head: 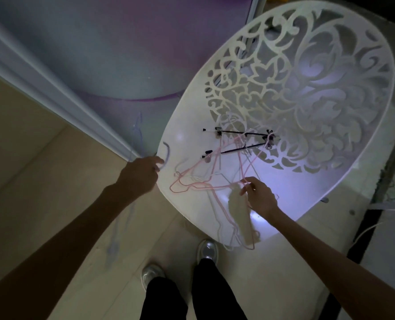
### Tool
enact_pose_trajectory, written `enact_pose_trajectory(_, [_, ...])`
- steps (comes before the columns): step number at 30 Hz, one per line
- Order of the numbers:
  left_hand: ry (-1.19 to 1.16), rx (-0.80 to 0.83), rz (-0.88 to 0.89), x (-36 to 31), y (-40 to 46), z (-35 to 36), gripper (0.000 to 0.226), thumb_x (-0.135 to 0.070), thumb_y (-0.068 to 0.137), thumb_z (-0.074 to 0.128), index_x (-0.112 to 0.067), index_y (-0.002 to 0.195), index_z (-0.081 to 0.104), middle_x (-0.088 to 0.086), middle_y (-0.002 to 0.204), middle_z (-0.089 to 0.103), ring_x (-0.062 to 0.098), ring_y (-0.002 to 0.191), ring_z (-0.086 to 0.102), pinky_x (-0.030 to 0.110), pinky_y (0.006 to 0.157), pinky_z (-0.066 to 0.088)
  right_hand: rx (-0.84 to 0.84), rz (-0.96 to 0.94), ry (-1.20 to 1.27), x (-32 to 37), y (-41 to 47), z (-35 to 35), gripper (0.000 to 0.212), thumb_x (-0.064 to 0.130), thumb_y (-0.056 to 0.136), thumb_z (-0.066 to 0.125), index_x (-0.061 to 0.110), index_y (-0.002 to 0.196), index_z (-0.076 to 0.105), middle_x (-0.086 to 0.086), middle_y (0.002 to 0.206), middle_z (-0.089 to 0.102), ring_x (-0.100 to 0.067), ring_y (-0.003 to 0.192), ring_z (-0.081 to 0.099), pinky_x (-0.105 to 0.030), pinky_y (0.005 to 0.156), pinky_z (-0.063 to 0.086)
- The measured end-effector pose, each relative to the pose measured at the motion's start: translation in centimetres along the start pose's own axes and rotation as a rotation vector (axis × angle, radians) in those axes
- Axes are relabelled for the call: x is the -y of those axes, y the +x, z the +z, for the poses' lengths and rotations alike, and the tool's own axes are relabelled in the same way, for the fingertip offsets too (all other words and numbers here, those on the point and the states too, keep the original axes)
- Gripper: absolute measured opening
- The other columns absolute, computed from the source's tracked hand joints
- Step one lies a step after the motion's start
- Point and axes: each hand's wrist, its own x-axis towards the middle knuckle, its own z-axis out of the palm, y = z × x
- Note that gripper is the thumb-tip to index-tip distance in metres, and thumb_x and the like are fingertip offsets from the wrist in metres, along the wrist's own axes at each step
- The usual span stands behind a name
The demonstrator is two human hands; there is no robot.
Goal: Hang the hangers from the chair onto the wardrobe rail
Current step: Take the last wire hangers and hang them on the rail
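Right hand [260,196] amid tangled pink hangers [191,183]

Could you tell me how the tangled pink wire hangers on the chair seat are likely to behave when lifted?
The pink hangers look like thin wire, so probably light and springy. They overlap white ones and the black clip hanger, so lifting one may drag others. The right hand pinches only a thin strand, which might slip.
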Motion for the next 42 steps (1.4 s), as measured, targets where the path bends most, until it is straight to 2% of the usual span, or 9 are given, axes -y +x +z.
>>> enact_pose_trajectory(6, [0.052,-0.02,-0.041,2.7,0.6,4.0,0.035,-0.013,0.095,0.04,-0.026,0.124,0.055,0.006,0.121,0.063,0.027,0.105,0.062,0.037,0.092,0.05,0.026,0.133,0.32,0.0,0.3,0.7,0.02,0.005,0.095,0.042,0.01,0.099,0.061,-0.001,0.067,0.055,-0.003,0.053,0.048,-0.012,0.045,0.034])
enact_pose_trajectory(9, [-0.043,-0.094,-0.134,2.1,1.5,5.6,0.03,-0.022,0.098,0.039,-0.023,0.12,0.059,0.007,0.121,0.063,0.029,0.109,0.06,0.035,0.09,0.047,0.064,0.146,0.398,-0.1,1.0,0.4,0.022,-0.002,0.092,0.043,0.004,0.096,0.064,-0.004,0.063,0.05,-0.015,0.061,0.048,-0.012,0.051,0.035])
enact_pose_trajectory(14, [-0.271,-0.194,-0.217,0.9,2.9,8.5,0.039,-0.046,0.089,0.055,-0.014,0.106,0.069,0.007,0.115,0.066,0.026,0.108,0.061,0.029,0.084,0.044,-0.032,0.062,0.071,-1.4,0.8,-1.4,0.022,0.017,0.096,0.042,0.023,0.095,0.063,0.008,0.069,0.059,-0.008,0.057,0.048,-0.023,0.059,0.035])
enact_pose_trajectory(17, [-0.333,-0.15,-0.257,-0.2,3.9,10.5,0.049,-0.058,0.074,0.066,-0.016,0.1,0.072,0.005,0.114,0.067,0.025,0.107,0.062,0.032,0.09,0.047,-0.142,0.025,-0.108,-2.0,-0.1,-1.9,0.021,0.025,0.099,0.038,0.03,0.092,0.057,0.014,0.07,0.06,-0.003,0.058,0.052,-0.03,0.075,0.041])
enact_pose_trajectory(23, [-0.317,-0.146,-0.27,-1.4,5.1,11.7,0.035,-0.039,0.088,0.059,-0.012,0.107,0.069,0.011,0.115,0.065,0.03,0.108,0.061,0.033,0.084,0.046,-0.1,0.052,0.024,-3.2,0.3,-3.3,0.019,0.024,0.096,0.045,0.025,0.085,0.06,0.007,0.072,0.063,-0.014,0.058,0.051,-0.032,0.071,0.039])
enact_pose_trajectory(30, [-0.314,0.038,-0.249,0.5,5.3,11.8,0.036,-0.035,0.094,0.051,-0.006,0.109,0.066,0.017,0.117,0.063,0.034,0.11,0.058,0.036,0.09,0.045,-0.164,0.002,0.021,-3.6,0.6,-3.5,0.02,0.025,0.098,0.042,0.03,0.087,0.058,0.007,0.07,0.061,-0.01,0.052,0.052,-0.024,0.063,0.036])
enact_pose_trajectory(36, [-0.483,0.041,-0.296,0.8,6.2,11.7,0.044,-0.044,0.088,0.057,-0.015,0.12,0.062,0.01,0.116,0.066,0.027,0.111,0.06,0.032,0.096,0.045,-0.062,-0.002,0.108,-4.5,1.6,-3.8,0.021,0.021,0.097,0.043,0.025,0.092,0.063,0.003,0.07,0.058,-0.022,0.071,0.053,-0.032,0.067,0.039])
enact_pose_trajectory(40, [-0.664,-0.044,-0.309,-0.3,7.4,12.4,0.032,-0.031,0.087,0.064,-0.004,0.103,0.071,0.016,0.106,0.07,0.031,0.103,0.064,0.035,0.087,0.05,-0.042,0.013,0.166,-4.3,2.1,-4.0,0.023,0.02,0.096,0.043,0.021,0.085,0.063,0.001,0.071,0.057,-0.022,0.078,0.052,-0.03,0.066,0.04])
enact_pose_trajectory(42, [-0.725,0.028,-0.334,-0.4,7.7,12.9,0.029,-0.027,0.088,0.063,0.0,0.096,0.07,0.018,0.094,0.071,0.026,0.09,0.068,0.026,0.07,0.052,-0.047,0.023,0.178,-4.2,2.5,-3.9,0.023,0.02,0.095,0.044,0.024,0.083,0.063,0.003,0.07,0.057,-0.022,0.078,0.053,-0.032,0.069,0.039])
